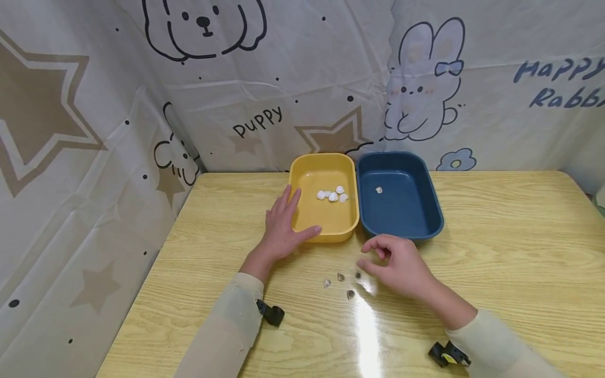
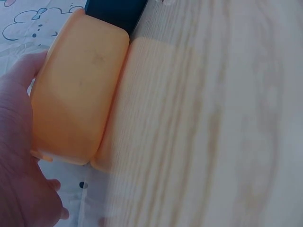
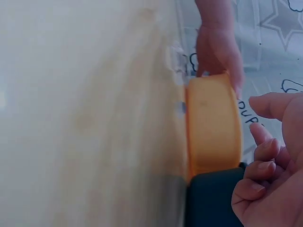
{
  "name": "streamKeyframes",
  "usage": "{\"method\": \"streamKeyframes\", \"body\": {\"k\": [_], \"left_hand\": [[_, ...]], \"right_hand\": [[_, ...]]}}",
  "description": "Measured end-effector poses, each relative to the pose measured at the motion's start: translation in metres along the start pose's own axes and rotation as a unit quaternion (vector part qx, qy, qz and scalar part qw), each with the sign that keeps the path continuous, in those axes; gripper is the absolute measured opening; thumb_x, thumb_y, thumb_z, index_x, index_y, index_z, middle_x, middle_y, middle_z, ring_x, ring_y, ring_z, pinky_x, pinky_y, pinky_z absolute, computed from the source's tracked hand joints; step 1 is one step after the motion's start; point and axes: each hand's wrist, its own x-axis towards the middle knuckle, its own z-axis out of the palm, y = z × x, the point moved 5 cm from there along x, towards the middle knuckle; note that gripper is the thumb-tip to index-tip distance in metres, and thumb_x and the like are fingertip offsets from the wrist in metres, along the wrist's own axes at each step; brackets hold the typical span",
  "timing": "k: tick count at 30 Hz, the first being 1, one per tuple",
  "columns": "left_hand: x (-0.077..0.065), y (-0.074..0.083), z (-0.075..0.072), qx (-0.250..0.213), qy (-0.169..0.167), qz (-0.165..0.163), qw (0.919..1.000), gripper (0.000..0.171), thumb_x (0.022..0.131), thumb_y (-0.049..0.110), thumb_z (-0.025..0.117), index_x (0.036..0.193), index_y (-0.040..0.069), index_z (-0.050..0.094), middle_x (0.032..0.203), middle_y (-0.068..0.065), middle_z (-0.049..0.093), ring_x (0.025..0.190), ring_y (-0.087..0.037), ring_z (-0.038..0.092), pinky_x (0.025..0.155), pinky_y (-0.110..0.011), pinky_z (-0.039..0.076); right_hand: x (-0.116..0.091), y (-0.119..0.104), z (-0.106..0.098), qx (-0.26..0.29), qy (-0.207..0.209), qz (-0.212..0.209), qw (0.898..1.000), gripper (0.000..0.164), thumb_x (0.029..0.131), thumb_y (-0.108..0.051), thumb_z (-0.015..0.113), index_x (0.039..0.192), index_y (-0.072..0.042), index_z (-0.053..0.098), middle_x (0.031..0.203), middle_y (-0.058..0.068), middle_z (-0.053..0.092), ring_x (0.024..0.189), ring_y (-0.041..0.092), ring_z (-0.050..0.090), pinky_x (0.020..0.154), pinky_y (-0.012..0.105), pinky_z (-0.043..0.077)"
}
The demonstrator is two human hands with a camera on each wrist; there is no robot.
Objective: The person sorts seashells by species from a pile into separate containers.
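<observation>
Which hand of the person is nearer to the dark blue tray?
The right hand. It is just by the near edge of the dark blue tray; the left hand is at the yellow tray, which lies between it and the blue one.

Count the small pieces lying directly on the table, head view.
4: leftmost piece, second piece from left, lowest piece, and rightmost piece near the right hand, which may hide more.

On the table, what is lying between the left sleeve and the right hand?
Four small shell-like pieces lie scattered on the table between the left sleeve and the right hand; the head view shows this.
</observation>
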Motion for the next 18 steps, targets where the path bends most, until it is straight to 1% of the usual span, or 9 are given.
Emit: {"method": "streamKeyframes", "body": {"k": [4,11,18], "left_hand": [[0.001,-0.001,0.000,0.000,0.000,0.002,1.0000,0.105,0.082,0.068,0.066,0.162,0.025,0.013,0.166,0.007,-0.006,0.151,-0.030,0.001,0.112,-0.064,-0.003],[0.000,0.000,0.000,0.005,0.002,0.006,1.0000,0.104,0.083,0.067,0.065,0.162,0.025,0.013,0.167,0.005,-0.004,0.150,-0.032,0.002,0.111,-0.065,-0.002],[0.000,0.000,0.000,0.006,0.000,0.005,1.0000,0.103,0.084,0.067,0.065,0.162,0.025,0.013,0.167,0.005,-0.005,0.150,-0.032,0.003,0.112,-0.065,-0.001]], "right_hand": [[-0.004,0.004,0.007,-0.007,-0.012,0.015,1.000,0.020,0.081,-0.018,0.085,0.092,-0.010,0.071,0.067,-0.003,0.046,0.064,0.014,0.046,0.062,0.030,0.039],[-0.008,0.011,0.018,-0.008,-0.036,0.046,0.998,0.020,0.081,-0.020,0.085,0.091,-0.012,0.070,0.063,-0.005,0.044,0.056,0.011,0.042,0.059,0.030,0.039],[-0.011,0.015,0.028,-0.037,-0.054,0.059,0.996,0.017,0.078,-0.021,0.084,0.085,-0.016,0.070,0.061,-0.007,0.046,0.055,0.010,0.043,0.055,0.029,0.038]]}}
